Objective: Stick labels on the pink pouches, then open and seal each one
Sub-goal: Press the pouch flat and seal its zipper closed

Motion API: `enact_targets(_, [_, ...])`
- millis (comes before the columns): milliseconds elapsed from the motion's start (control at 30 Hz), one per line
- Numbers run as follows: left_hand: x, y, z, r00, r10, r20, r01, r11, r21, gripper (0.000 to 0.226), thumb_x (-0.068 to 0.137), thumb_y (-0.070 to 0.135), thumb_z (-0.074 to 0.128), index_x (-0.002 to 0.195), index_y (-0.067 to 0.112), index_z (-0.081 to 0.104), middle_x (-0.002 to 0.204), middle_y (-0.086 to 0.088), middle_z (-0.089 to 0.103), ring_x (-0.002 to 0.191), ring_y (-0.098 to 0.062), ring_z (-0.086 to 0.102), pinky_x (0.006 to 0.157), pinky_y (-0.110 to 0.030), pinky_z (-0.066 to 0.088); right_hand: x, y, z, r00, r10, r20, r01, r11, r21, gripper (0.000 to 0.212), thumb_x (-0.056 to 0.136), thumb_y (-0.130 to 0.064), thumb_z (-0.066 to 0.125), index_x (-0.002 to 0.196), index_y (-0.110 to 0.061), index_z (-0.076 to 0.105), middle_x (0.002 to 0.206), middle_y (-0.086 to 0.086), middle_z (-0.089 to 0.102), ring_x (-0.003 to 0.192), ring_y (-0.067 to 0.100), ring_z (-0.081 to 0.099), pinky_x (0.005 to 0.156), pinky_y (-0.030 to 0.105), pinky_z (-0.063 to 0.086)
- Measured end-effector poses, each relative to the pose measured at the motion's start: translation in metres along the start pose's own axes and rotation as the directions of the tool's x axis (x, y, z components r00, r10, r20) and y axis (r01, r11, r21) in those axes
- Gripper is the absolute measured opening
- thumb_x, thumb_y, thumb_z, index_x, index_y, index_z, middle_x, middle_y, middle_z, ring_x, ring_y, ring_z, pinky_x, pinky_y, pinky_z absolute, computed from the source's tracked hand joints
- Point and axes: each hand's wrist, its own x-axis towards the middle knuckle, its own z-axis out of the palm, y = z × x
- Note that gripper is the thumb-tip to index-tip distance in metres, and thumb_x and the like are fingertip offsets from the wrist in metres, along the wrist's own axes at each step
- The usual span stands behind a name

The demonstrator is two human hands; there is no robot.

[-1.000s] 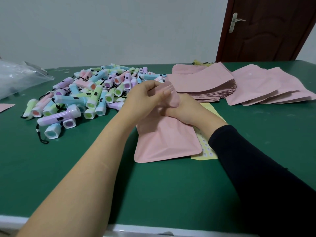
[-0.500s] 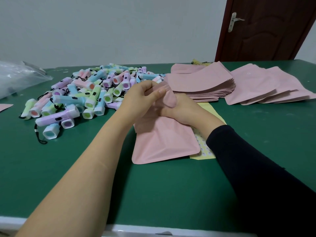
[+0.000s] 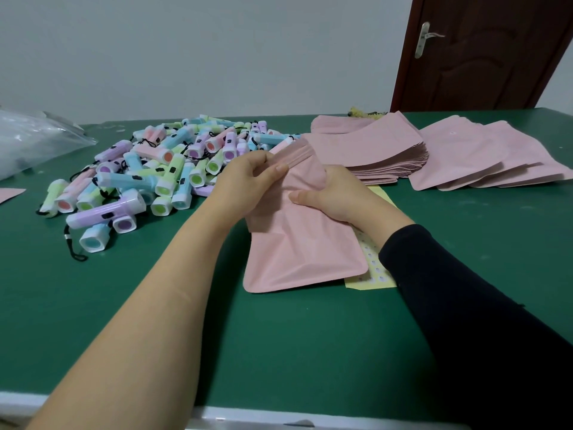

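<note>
L hand (image 3: 248, 181): bare forearm, fingers curled; thumb + fingertips pinch top zip edge of pouch (image 3: 297, 249) at its left corner.
R hand (image 3: 335, 197): black sleeve (image 3: 465, 305); thumb lies across pouch front, other fingers hidden behind it. Grips pouch's upper right side.
Pouch: pink, centre of table (image 3: 279, 352), btwn both hands. Bottom edge rests on table, top end lifted & creased. Mouth open or closed: can't tell.
Label sheet (image 3: 372, 274): yellow, small round stickers, flat on table. Partly under pouch's right side & R wrist.
Pouch stack (image 3: 372, 153): thick pink pile just behind hands, far-right of centre.
Loose pouches (image 3: 483, 156): fanned flat, right of stack, touching/overlapping it.
Mini torches (image 3: 161, 169): big heap, pastel blue/green/pink/purple, black cords. Left of hands, heap edge just beside L hand.
Plastic bag (image 3: 31, 141): clear, far left edge of table.
Pink scrap (image 3: 9, 193): at left edge, cut off by frame.
Door (image 3: 483, 51): dark brown, metal handle, behind table top right.
</note>
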Motion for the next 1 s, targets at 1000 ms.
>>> enact_targets(1000, [0.006,-0.021,-0.012,0.993,-0.116,-0.022,0.118,0.97,0.214,0.037,0.098,0.036,0.056,0.065,0.025,0.043,0.062,0.007,0.043,0.056,-0.008,0.039,0.052,-0.029,0.027,0.003,0.006,-0.006,0.998,0.054,-0.013,-0.051,0.988,0.143,0.024,0.081,-0.025,0.078,0.101,-0.018,0.068,0.09,-0.01,0.068,0.08,0.006,0.064,0.067,0.013,0.05])
